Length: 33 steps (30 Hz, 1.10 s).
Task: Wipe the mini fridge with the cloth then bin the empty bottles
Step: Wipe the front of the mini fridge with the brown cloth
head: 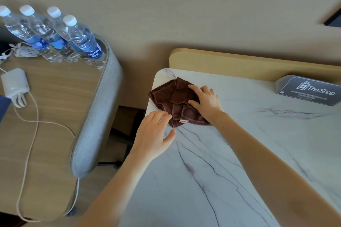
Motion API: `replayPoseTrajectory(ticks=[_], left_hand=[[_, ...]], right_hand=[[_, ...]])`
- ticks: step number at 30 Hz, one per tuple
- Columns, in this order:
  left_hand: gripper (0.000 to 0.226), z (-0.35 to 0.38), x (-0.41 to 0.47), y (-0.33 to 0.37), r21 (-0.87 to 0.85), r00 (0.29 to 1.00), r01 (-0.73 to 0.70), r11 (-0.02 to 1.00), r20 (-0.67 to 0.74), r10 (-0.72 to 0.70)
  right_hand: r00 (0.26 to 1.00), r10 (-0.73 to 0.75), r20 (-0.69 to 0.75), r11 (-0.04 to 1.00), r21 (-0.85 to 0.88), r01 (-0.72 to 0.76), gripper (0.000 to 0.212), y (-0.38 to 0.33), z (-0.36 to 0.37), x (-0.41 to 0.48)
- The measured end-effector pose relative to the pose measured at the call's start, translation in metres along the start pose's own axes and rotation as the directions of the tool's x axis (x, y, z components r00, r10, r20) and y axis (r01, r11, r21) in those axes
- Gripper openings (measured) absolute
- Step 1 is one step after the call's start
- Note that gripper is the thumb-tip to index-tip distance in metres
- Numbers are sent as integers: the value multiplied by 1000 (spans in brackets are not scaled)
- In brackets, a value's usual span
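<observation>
A crumpled brown cloth lies on the far left corner of a white marble-patterned top. My right hand lies flat on the cloth's right side, fingers spread and pressing it down. My left hand hovers at the top's left edge, fingers apart, with the fingertips touching the cloth's near corner. Several clear water bottles with white caps and blue labels stand together on a wooden side table at the far left; they look full. The mini fridge itself is not visible as such.
A white charger block with a long cable lies on the side table, which has a grey padded rim. A grey "The Shop" sign stands at the back right, against a wooden backboard. A gap separates the two surfaces.
</observation>
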<state>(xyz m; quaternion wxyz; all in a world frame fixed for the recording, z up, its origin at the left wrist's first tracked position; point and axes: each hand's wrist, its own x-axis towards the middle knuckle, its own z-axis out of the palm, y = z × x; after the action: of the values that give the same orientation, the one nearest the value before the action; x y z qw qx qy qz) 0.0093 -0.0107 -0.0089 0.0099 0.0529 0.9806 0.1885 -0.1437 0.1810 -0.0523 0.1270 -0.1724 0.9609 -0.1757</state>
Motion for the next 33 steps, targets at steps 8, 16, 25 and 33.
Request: replayPoseTrajectory(ticks=[8,16,25,33], left_hand=[[42,-6,-36,6,-18,1000,8,1000,-25,-9],[33,-7,-86,25,-21,997,-67,998,-46,66],[38,-3,-140,52,-43,994,-109,993,-1,109],[45,-26,-166,74,8,985,-122,993,-118,122]], right_hand=[[991,129,27,966,221,-132,59,3,18,-78],[965,255,63,898,353,-261,81,1,35,-191],[949,309,69,758,584,-290,79,-24,49,-282],[966,225,-131,721,689,-74,63,-46,3,-303]])
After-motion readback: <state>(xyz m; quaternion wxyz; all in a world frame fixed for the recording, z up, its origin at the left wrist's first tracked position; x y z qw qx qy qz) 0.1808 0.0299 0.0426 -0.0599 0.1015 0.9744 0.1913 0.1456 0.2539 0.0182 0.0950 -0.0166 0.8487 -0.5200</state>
